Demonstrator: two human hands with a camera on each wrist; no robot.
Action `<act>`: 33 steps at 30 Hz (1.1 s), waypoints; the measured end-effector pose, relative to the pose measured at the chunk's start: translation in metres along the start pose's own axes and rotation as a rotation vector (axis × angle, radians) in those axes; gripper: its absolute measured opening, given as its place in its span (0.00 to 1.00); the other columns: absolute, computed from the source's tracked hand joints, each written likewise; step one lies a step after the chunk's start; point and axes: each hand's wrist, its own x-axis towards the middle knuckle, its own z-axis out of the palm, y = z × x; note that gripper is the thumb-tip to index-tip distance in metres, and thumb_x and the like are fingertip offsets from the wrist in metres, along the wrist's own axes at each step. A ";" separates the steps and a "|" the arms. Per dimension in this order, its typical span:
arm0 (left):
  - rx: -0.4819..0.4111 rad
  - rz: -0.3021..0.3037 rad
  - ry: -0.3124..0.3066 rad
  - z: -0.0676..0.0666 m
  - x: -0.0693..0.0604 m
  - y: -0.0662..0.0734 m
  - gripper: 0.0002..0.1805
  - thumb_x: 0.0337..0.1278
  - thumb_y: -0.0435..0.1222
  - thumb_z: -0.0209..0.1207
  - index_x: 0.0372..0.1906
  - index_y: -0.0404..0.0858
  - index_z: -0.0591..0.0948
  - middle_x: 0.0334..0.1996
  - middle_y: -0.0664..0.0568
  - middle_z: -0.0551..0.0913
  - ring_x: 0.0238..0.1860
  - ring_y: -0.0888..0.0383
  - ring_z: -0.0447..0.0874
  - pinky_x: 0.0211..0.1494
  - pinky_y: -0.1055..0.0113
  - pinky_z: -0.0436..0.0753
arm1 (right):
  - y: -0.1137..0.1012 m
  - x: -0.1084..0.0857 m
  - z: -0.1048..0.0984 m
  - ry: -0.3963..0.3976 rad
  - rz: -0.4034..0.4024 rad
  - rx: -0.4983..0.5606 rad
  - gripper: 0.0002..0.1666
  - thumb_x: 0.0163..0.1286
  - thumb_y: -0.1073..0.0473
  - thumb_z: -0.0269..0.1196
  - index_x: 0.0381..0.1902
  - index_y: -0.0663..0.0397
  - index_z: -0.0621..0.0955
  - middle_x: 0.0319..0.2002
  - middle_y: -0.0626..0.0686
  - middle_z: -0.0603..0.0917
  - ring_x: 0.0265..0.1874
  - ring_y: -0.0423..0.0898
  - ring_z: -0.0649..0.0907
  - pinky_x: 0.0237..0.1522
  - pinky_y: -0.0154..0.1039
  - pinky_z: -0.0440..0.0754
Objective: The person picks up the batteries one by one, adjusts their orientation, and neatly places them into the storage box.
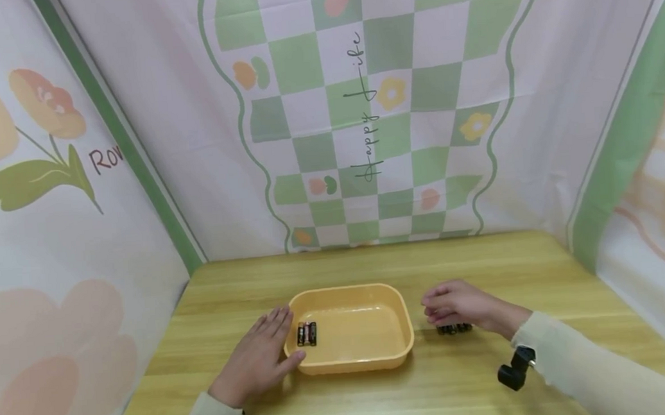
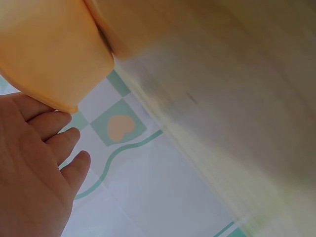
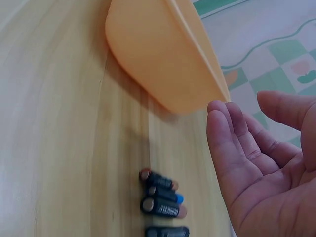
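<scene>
A yellow-orange tray [image 1: 355, 365] stands on the wooden table, with several dark batteries [image 1: 307, 334] side by side at its left end. My left hand [image 1: 256, 357] rests on the tray's left rim, fingers extended; the left wrist view shows its fingertips touching the rim of the tray [image 2: 59, 54]. To the right of the tray, my right hand [image 1: 461, 302] hovers over more batteries [image 1: 454, 329], holding nothing. The right wrist view has this hand [image 3: 266, 163] with thumb and fingers apart, beside several batteries [image 3: 163, 207] lying on the table near the tray [image 3: 153, 54].
The wooden table [image 1: 369, 401] reaches back to a hanging cloth [image 1: 311, 61] with green and white checks. Printed cloth also hangs at the left and right sides. A black device [image 1: 514, 369] is strapped at the right wrist.
</scene>
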 end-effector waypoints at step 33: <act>-0.005 -0.004 -0.009 0.002 -0.002 -0.003 0.44 0.69 0.61 0.45 0.75 0.33 0.55 0.75 0.41 0.54 0.74 0.47 0.49 0.74 0.51 0.51 | 0.032 -0.009 -0.053 0.165 0.112 -0.098 0.21 0.72 0.65 0.55 0.54 0.80 0.72 0.38 0.58 0.84 0.34 0.51 0.85 0.39 0.47 0.86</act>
